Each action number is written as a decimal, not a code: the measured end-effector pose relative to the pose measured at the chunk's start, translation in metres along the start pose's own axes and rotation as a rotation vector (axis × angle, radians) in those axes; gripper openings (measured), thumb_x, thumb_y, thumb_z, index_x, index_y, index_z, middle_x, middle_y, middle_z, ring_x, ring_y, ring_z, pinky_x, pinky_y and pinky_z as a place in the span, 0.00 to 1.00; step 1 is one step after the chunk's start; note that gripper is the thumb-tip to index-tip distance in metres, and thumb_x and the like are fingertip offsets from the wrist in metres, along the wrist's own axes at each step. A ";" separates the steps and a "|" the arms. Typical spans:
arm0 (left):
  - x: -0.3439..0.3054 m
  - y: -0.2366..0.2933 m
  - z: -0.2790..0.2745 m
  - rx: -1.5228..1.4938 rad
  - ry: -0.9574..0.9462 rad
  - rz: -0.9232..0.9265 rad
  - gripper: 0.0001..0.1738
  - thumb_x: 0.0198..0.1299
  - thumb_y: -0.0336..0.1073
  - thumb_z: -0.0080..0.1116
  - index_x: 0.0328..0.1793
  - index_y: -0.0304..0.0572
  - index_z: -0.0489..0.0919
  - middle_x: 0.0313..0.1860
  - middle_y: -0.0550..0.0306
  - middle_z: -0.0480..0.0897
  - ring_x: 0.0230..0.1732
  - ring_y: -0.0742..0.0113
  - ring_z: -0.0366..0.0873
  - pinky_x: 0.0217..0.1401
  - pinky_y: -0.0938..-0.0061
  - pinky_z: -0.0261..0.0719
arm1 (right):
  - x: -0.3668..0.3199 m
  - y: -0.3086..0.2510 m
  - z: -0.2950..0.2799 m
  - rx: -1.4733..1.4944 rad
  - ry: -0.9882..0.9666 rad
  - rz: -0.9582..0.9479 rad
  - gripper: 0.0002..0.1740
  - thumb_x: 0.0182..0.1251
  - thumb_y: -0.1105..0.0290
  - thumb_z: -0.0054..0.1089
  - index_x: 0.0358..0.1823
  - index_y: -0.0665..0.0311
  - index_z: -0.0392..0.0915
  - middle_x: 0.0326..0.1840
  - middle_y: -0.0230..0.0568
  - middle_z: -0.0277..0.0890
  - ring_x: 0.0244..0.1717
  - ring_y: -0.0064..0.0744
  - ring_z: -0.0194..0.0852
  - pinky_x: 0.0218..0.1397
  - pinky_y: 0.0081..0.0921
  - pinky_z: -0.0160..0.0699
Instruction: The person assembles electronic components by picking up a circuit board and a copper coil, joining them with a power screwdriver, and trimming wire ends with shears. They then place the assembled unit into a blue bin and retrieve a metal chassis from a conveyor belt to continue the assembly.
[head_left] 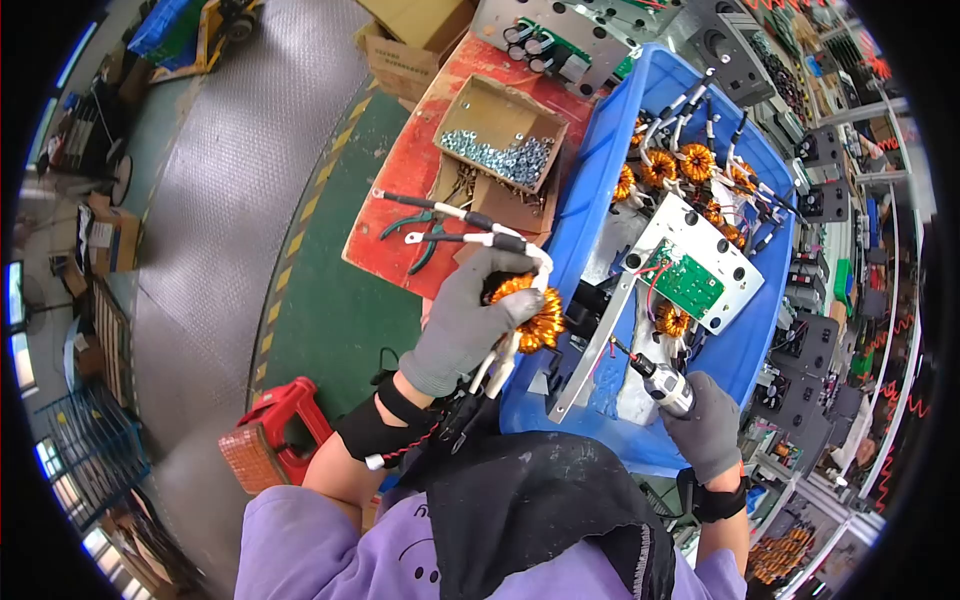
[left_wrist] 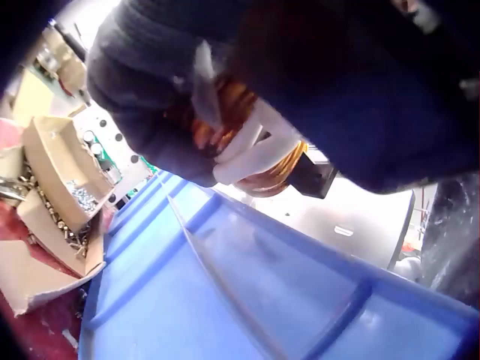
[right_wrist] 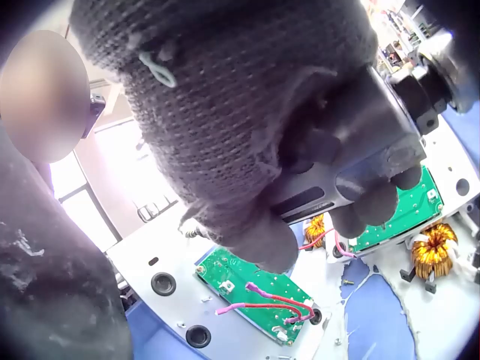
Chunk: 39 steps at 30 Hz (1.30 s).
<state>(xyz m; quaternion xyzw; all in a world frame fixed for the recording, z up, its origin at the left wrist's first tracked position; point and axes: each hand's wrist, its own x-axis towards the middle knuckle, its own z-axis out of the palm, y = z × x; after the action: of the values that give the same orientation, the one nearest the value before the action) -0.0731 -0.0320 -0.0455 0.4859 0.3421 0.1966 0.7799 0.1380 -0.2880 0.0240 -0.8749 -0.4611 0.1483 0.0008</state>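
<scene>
In the head view my gloved left hand point(head_left: 462, 330) grips a copper-wound ring coil point(head_left: 541, 328), thumb across its front. White-sleeved leads with lug ends point(head_left: 455, 212) reach out past the fingers. The left wrist view shows the windings point(left_wrist: 274, 176) and white sleeving partly hidden by the glove. My gloved right hand point(head_left: 705, 428) holds a powered screwdriver point(head_left: 668, 388) over the blue bin point(head_left: 600, 150), its bit pointing up and left. Close by the bit lies a metal plate point(head_left: 741, 270) with a green circuit board point(head_left: 686, 284) and red wires.
More ring coils point(head_left: 697, 161) with leads lie in the bin. On the red table point(head_left: 385, 240) sit a cardboard box of nuts point(head_left: 500, 157) and green-handled pliers point(head_left: 425, 250). A red stool point(head_left: 300, 410) stands on the floor at left, and racks line the right side.
</scene>
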 end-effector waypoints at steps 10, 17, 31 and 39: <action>-0.003 0.005 0.008 0.253 0.062 0.079 0.22 0.58 0.41 0.71 0.53 0.36 0.80 0.49 0.50 0.83 0.51 0.59 0.84 0.58 0.68 0.80 | 0.008 -0.021 -0.003 0.017 -0.022 0.027 0.21 0.43 0.70 0.77 0.39 0.60 0.76 0.34 0.45 0.78 0.36 0.54 0.79 0.38 0.42 0.75; -0.001 0.001 0.013 0.261 0.043 0.211 0.23 0.59 0.43 0.71 0.53 0.38 0.78 0.52 0.50 0.80 0.52 0.53 0.83 0.57 0.66 0.80 | 0.009 -0.017 0.000 -0.041 0.024 -0.020 0.20 0.44 0.72 0.76 0.38 0.62 0.75 0.33 0.44 0.76 0.34 0.53 0.77 0.37 0.42 0.73; -0.010 0.003 0.008 0.358 -0.021 0.143 0.29 0.64 0.52 0.67 0.58 0.32 0.79 0.51 0.43 0.81 0.53 0.51 0.83 0.58 0.65 0.79 | 0.014 -0.003 0.011 0.015 -0.028 -0.049 0.21 0.41 0.74 0.74 0.39 0.61 0.75 0.36 0.43 0.76 0.37 0.53 0.77 0.41 0.42 0.74; -0.009 -0.015 0.008 0.254 0.054 0.212 0.23 0.61 0.45 0.70 0.55 0.39 0.78 0.52 0.47 0.81 0.50 0.51 0.84 0.52 0.64 0.83 | 0.018 -0.002 0.012 -0.005 -0.018 -0.073 0.22 0.39 0.75 0.73 0.39 0.61 0.75 0.36 0.43 0.75 0.37 0.53 0.76 0.41 0.42 0.74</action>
<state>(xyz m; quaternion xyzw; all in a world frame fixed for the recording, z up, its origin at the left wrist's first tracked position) -0.0743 -0.0494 -0.0535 0.6085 0.3318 0.2461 0.6775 0.1425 -0.2742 0.0082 -0.8560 -0.4933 0.1550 -0.0002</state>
